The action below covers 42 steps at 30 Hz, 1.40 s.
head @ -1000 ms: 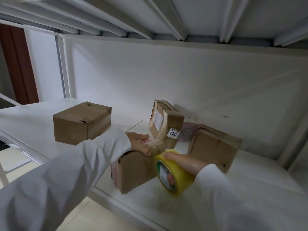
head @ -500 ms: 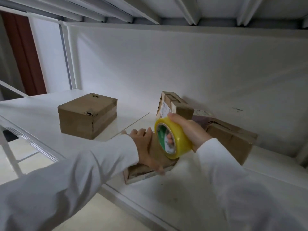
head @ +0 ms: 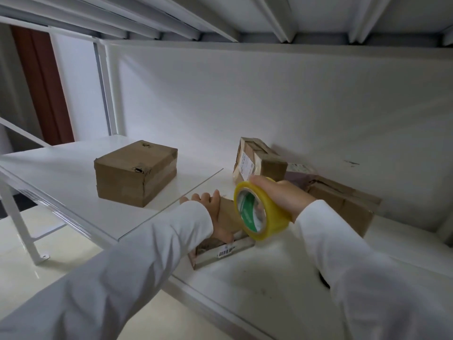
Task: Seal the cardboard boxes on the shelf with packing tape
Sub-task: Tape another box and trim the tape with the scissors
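I've got my left hand (head: pixel 215 217) pressed flat on the small box (head: pixel 221 244) at the shelf (head: pixel 269 278) edge, fingers spread. My right hand (head: pixel 282 195) curls round the tape roll (head: pixel 259 212), held just over the box. Risk, as I judge it: pulling tape could drag this light box off the front edge.
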Tool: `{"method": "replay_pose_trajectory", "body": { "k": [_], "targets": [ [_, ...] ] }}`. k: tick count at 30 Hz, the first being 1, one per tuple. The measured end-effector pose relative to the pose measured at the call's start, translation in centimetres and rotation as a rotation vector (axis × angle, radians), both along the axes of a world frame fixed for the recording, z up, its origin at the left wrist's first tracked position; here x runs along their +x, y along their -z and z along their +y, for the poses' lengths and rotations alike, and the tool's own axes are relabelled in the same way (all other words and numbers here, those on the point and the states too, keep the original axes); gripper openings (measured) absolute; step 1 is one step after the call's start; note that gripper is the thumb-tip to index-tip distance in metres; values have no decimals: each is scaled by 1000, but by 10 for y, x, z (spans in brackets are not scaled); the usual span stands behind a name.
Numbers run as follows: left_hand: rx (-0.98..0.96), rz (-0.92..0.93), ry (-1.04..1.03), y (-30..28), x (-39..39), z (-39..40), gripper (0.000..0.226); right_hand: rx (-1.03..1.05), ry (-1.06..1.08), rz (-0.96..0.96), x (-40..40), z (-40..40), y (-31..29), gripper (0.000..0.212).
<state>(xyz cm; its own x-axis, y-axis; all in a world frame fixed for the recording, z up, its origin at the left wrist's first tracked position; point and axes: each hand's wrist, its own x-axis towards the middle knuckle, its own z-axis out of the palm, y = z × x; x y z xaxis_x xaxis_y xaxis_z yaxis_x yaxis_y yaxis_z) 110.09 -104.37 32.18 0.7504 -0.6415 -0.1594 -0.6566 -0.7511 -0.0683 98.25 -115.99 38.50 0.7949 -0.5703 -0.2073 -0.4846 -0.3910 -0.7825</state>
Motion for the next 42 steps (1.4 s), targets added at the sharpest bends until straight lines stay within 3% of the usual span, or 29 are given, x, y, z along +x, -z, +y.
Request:
{"method": "replay_pose_trajectory", "body": {
  "k": [3,6,8,11,16,20,22,27,29,32,34,36,40,42],
  "targets": [
    [15,22,-14,-2,1,-2,123,-79,-47,144,-13,-3,2,76],
    [15,6,-24,-2,1,-3,125,-128,-74,261,-23,0,14,81],
    [17,15,-20,-4,-1,-3,124,-149,-88,359,-29,5,24,72],
    [25,72,14,-6,-2,1,116,-134,-47,374,-34,7,31,73],
    [40,-99,385,-2,-13,6,90,-128,-56,311,-31,8,31,66],
    [-123,-128,618,-4,-22,5,71,-153,-83,305,-24,9,31,57],
    [-188,-15,520,-5,-19,4,73,-154,-88,302,-24,9,31,55],
    [59,-20,250,2,-17,-17,119,-80,-78,286,-25,4,34,51],
    [36,-11,175,3,-19,-23,118,-75,-62,256,-26,3,36,45],
    [55,2,173,-6,-23,-21,111,-26,-25,175,-35,-1,44,58],
    [45,67,191,-20,-26,-22,104,37,-38,121,-46,-8,48,64],
    [-32,200,214,-34,-23,-23,89,146,-38,-15,-55,-12,43,52],
    [-239,871,141,-49,-2,-16,52,308,-145,-320,-53,-19,13,42],
    [-289,952,82,-50,5,-11,45,332,-186,-385,-44,-17,4,30]
  ]
}}
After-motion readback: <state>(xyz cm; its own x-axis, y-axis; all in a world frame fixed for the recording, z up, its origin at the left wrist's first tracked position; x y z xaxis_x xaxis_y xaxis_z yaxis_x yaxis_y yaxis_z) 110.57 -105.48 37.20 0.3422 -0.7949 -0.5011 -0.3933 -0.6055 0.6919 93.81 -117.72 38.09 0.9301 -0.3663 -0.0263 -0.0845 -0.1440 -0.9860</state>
